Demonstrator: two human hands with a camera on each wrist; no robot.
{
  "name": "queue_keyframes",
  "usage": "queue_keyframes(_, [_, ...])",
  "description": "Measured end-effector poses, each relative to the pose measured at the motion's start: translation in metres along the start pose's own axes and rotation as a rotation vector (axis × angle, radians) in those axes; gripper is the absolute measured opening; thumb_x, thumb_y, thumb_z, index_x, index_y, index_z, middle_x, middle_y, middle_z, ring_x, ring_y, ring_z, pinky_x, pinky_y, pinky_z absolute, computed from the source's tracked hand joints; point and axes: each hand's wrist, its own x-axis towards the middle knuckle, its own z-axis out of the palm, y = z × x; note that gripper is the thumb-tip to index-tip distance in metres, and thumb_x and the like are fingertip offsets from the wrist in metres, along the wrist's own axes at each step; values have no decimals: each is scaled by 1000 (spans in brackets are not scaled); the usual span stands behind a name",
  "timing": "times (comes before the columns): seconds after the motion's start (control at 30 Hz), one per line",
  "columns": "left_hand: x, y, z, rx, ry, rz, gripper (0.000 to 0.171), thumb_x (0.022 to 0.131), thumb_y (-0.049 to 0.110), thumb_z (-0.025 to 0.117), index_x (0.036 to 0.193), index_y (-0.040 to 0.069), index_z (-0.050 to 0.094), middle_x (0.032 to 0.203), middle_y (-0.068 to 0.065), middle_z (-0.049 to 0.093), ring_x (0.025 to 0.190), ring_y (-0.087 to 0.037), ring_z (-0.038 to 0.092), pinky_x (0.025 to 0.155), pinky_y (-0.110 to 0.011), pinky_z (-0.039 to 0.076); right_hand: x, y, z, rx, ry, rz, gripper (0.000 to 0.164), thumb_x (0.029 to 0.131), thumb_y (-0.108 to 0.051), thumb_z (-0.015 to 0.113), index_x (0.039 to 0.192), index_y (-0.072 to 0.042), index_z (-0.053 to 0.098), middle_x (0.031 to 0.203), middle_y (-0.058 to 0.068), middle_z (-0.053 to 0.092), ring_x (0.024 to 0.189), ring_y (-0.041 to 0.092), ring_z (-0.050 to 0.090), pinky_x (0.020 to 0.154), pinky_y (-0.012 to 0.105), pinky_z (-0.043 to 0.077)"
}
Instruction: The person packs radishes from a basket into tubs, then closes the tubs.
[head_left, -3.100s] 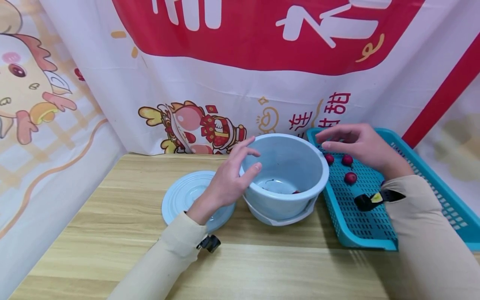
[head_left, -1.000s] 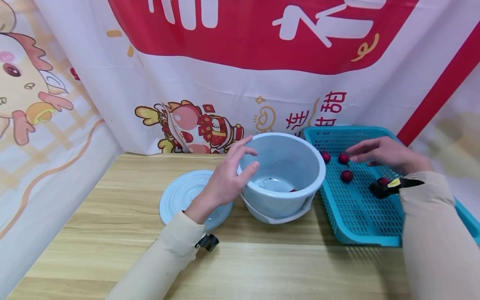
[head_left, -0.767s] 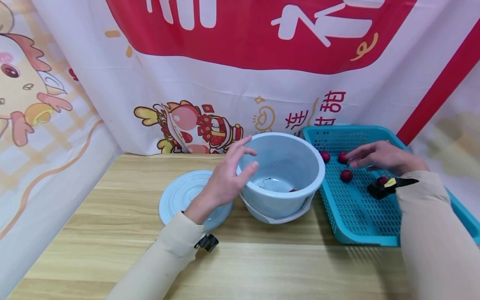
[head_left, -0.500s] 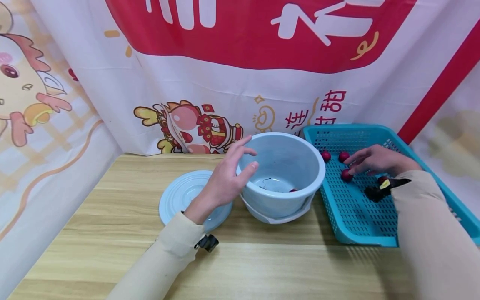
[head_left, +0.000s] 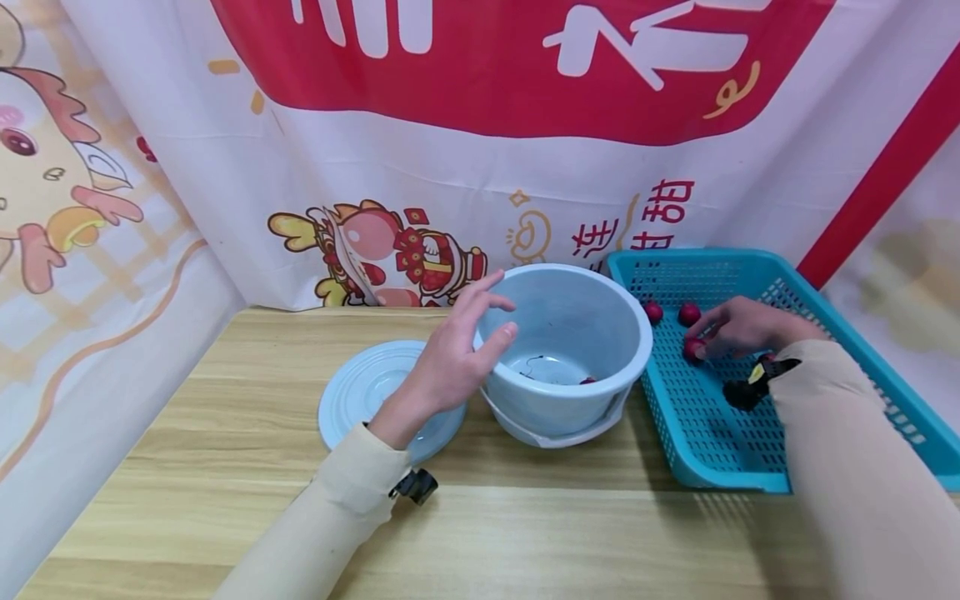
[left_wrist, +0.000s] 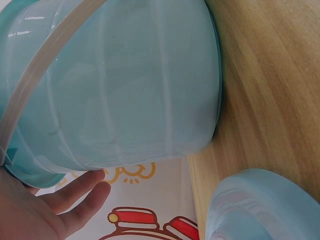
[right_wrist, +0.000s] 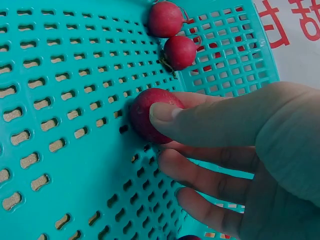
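Head view, centre: your left hand [head_left: 459, 357] is loosely spread at the rim of the round pale-blue plastic bucket [head_left: 566, 408]; only here its inside shows. Left wrist view, lower left: two fingers [left_wrist: 86, 211] extend beside its wall. Right wrist view, centre: your right hand [right_wrist: 275, 145], thumb foremost, pinches a round red radish [right_wrist: 142, 117] inside the turquoise perforated plastic basket [right_wrist: 82, 172].
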Motion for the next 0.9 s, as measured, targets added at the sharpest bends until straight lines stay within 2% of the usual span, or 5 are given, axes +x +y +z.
queue_keyframes(0.27, [0, 1, 0, -4, 0, 5, 44, 104, 45, 51, 136, 15, 60, 175, 6, 28, 163, -24, 29, 125, -66, 34, -1, -3, 2, -7, 74, -10, 61, 101, -42, 70, 146, -1, 60, 139, 31, 63, 123, 48, 58, 90, 51, 63])
queue_keyframes(0.57, [0, 0, 1, 2, -3, 1, 44, 105, 46, 51, 136, 17, 60, 176, 7, 27, 163, -24, 28, 124, -67, 35, -6, -14, -1, 31, 159, -77, 63, 98, -42, 75, 146, -4, 61, 140, 26, 65, 122, 40, 60, 91, 51, 63])
queue_keyframes(0.73, [0, 1, 0, 1, 0, -2, 42, 105, 46, 51, 135, 19, 60, 175, 7, 27, 163, -23, 28, 125, -66, 35, -11, -24, -2, 46, 230, -119, 69, 93, -45, 80, 148, -8, 59, 145, 23, 62, 127, 40, 59, 93, 52, 63])
queue_keyframes(0.9, [0, 1, 0, 0, -1, 0, 44, 105, 45, 51, 136, 15, 60, 175, 7, 27, 163, -24, 28, 125, -66, 35, -19, -34, -5, 79, 285, -133, 74, 91, -50, 80, 152, -15, 57, 150, 19, 59, 130, 39, 55, 90, 48, 65])
